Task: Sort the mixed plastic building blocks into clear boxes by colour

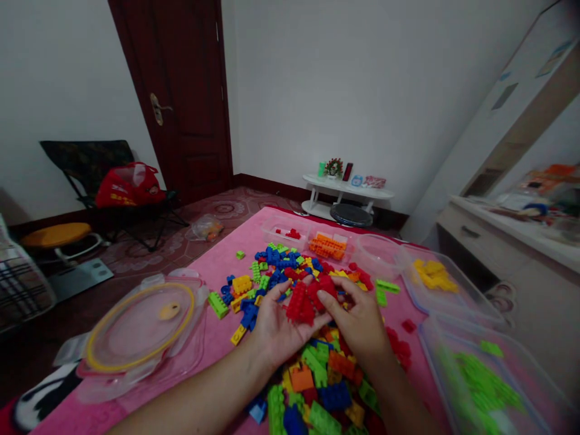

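Mat [212, 260]: pink, brick-strewn
Tubs [454, 301]: yellow bricks [434, 275]; green bricks [480, 380]
Grip: left hand [272, 329], right hand [360, 326] closed on studded red bricks [306, 301]

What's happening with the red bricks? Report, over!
Left hand cupping red bricks. Right hand pinching one at the clump's edge. Mixed brick pile underneath, nothing blocking. Over.

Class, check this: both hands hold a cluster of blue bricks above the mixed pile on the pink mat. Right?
No: the bricks are red, not blue. The head view shows the left hand and right hand holding red bricks above the mixed pile on the pink mat.
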Motion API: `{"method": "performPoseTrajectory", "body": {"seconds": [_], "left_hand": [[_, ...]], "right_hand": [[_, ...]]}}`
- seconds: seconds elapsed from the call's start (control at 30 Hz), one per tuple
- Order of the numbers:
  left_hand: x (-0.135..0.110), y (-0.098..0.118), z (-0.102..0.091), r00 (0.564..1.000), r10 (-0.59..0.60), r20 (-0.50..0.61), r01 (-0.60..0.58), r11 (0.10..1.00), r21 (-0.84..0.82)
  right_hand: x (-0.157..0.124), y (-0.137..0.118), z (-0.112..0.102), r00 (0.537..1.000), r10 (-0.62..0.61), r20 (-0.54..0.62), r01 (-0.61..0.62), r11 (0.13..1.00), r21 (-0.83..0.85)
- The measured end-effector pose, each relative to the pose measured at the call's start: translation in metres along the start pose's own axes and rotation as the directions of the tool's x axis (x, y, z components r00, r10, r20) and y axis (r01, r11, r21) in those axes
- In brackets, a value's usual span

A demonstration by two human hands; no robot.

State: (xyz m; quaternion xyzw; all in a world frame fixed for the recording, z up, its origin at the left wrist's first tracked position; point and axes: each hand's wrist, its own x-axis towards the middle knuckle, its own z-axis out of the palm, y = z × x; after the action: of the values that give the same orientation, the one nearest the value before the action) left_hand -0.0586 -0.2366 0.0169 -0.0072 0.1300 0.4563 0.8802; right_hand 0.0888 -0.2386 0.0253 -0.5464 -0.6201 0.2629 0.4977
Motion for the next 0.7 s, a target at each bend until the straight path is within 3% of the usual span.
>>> {"method": "performPoseTrajectory", "body": {"seconds": [0.2,0.37,0.57,0.7], "left_hand": [[-0.001,-0.003,-0.006,1.000,0.013,-0.009,-0.013,0.998,-0.063],[-0.001,-0.001,-0.009,1.000,-0.023,0.009,0.024,0.996,-0.080],[-0.002,0.001,-0.006,0.996,-0.010,-0.089,0.002,0.995,-0.095],[0.004,0.020,0.006,0.973,0.138,-0.185,-0.129,0.990,0.057]], "right_hand": [[0.002,0.006,0.001,0.993,-0.106,-0.043,0.102,0.991,-0.081],[0.002,0.002,0.001,0.982,-0.180,0.064,0.185,0.980,-0.071],[0.007,0.015,-0.002,0.995,-0.079,-0.059,0.076,0.996,-0.046],[0.011,0.030,-0.004,0.995,0.052,-0.084,-0.047,0.997,0.064]]}}
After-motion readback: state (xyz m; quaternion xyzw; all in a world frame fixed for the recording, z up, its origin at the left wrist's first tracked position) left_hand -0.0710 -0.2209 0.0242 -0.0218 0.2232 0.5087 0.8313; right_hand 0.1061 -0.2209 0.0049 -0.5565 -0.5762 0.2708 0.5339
